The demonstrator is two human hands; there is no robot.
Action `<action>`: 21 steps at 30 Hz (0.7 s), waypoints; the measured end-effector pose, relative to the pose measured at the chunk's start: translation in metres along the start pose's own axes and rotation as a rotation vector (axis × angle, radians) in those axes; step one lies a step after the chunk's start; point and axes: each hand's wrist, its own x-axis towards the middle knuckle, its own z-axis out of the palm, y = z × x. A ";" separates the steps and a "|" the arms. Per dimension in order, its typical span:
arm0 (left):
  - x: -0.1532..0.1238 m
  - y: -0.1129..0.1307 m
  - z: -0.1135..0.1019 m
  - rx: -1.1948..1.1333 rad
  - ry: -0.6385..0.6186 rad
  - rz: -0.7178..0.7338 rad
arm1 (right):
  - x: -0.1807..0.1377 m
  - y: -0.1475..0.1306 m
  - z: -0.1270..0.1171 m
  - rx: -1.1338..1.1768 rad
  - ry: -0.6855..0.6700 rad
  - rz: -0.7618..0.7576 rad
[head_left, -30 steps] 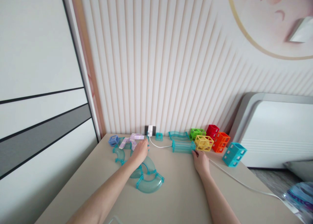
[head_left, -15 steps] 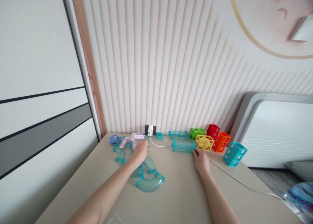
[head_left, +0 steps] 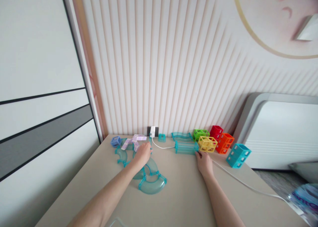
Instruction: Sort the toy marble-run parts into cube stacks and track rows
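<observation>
My left hand (head_left: 143, 154) is closed, its fingertips at a translucent teal piece (head_left: 150, 140) that is mostly hidden; a sliver shows above and beside the fingers. Under and around that wrist lie curved teal track pieces (head_left: 152, 186), partly covered by my forearm. My right hand (head_left: 205, 164) has its fingers curled against the near right end of a straight teal track piece (head_left: 186, 147), which lies flat on the table. Just behind the right fingers stands a yellow open-frame block (head_left: 207, 144).
Green (head_left: 200, 134), red (head_left: 216, 132), orange (head_left: 225, 143) and teal (head_left: 238, 156) blocks stand on the table's right. Purple strips (head_left: 134, 142) and a blue block (head_left: 116, 141) lie at left. A white charger (head_left: 152, 131) with a cable (head_left: 244, 184) sits by the ribbed wall (head_left: 154, 61).
</observation>
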 end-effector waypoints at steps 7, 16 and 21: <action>-0.002 0.003 -0.001 0.011 -0.006 -0.005 | 0.000 0.000 0.000 -0.002 0.002 -0.005; -0.006 0.003 -0.004 0.030 -0.006 -0.002 | 0.001 0.000 0.000 -0.007 -0.009 0.007; -0.007 0.004 -0.006 0.034 -0.009 0.006 | 0.000 -0.001 -0.001 -0.008 -0.015 0.012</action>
